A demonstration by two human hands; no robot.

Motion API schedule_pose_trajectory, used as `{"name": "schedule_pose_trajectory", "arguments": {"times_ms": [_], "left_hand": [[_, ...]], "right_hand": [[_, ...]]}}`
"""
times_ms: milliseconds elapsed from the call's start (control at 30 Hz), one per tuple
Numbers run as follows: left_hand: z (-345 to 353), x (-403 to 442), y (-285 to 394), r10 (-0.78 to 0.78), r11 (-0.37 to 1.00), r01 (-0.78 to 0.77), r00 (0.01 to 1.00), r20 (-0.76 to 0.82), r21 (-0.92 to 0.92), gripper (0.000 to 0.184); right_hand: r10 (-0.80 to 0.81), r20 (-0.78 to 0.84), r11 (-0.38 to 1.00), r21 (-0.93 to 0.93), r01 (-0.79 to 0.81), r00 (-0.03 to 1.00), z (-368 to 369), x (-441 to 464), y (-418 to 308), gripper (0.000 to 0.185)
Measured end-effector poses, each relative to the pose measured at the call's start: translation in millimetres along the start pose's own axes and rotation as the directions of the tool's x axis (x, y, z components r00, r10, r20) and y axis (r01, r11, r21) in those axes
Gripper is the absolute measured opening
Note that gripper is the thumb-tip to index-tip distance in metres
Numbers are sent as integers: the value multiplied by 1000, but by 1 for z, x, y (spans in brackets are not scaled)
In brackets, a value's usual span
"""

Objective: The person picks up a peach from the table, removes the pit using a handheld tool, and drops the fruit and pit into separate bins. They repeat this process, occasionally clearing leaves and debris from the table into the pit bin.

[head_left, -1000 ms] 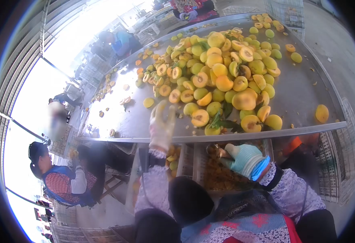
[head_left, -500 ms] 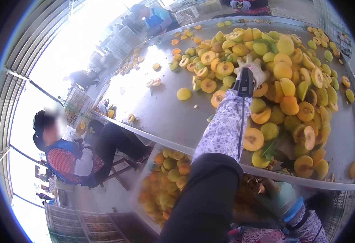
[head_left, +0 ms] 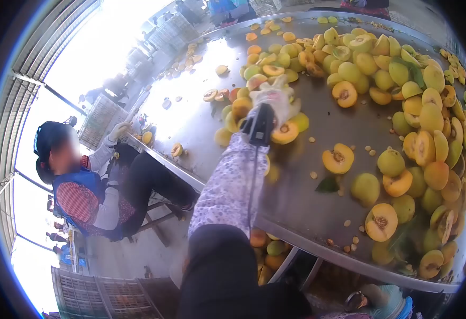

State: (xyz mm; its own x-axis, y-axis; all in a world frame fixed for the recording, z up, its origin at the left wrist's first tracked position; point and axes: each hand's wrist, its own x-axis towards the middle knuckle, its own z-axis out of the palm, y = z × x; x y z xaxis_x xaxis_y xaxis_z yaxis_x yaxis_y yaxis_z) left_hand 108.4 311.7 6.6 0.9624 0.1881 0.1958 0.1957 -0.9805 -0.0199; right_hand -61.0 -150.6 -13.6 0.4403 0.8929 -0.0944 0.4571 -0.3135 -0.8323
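My left hand [head_left: 275, 101], in a white glove with a dark device strapped at the wrist, reaches over the metal table [head_left: 307, 175]. Its fingers are spread and slightly blurred against a small cluster of yellow peach halves [head_left: 286, 132]. More fruit lies beyond the fingertips, some cut side up with brown centres. My right hand [head_left: 384, 300], in a teal and grey glove, is low at the bottom right, below the table edge. Its fingers curl round a small, dark, rounded thing that I cannot make out.
A big heap of peach halves [head_left: 429, 117] covers the table's right side, with loose pits [head_left: 347, 223] nearby. Below the near edge stands a crate of peaches [head_left: 275, 249]. A seated person [head_left: 84, 196] works at the left, and plastic crates [head_left: 102, 125] stand behind.
My left hand has moved left across the table, with peaches dragged along, and a strip of bare metal now shows beside the heap. My right hand is lower in view. The view has shifted.
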Motion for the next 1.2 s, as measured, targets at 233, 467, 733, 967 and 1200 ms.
{"name": "schedule_pose_trajectory", "arguments": {"times_ms": [233,467,733,967,1200], "left_hand": [[28,-34,-208,-605,707,659,751,-265,255,56],[1,-100,-114,-471,834,550,739,-481,29,52],[-22,-142,8,-393,881,207,822,-412,-426,34],[-61,-114,169,-135,850,29,977,-164,-527,55],[-31,-81,257,61,916,29,976,211,-399,64]], "right_hand": [[-39,-43,999,4,39,998,1,10,-10,25],[99,-28,944,320,-85,995,7,-3,-8,14],[-24,-238,999,20,30,971,6,-62,-14,18],[-59,-343,998,-50,45,937,-5,-105,-17,25],[1,-491,996,73,40,871,-16,-122,-20,20]]}}
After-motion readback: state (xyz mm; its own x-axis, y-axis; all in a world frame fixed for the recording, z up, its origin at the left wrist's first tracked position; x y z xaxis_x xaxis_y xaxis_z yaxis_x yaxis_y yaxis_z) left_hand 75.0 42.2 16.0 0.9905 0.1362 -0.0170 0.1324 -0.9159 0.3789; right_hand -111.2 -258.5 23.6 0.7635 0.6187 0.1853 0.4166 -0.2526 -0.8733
